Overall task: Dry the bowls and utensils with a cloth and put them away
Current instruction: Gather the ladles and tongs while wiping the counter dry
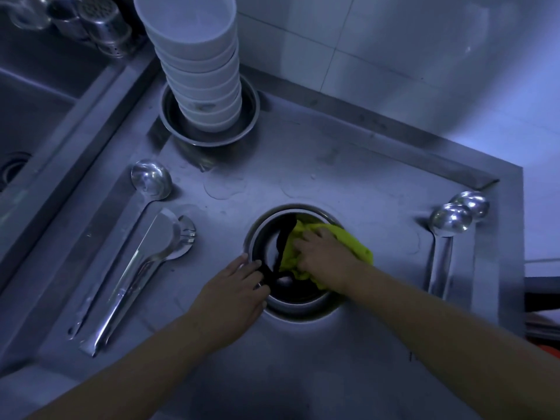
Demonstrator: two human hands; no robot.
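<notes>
A steel bowl point(303, 303) stands on the steel counter in front of me. My right hand point(325, 253) presses a yellow-green cloth point(356, 244) into the bowl, fingers curled on the cloth. My left hand point(235, 294) holds the bowl's left rim, fingers over the edge. A tall stack of white bowls point(197, 59) stands in another steel bowl point(209, 136) at the back. To the left lie a ladle point(150, 180) and steel tongs point(142, 268). Two ladles point(451, 221) lie on the right.
A sink basin point(36, 110) lies at the far left with perforated metal holders point(100, 22) behind it. A white tiled wall point(394, 56) rises behind the counter. The counter has a raised edge point(485, 183) at the right. Water marks show on the counter surface point(224, 189).
</notes>
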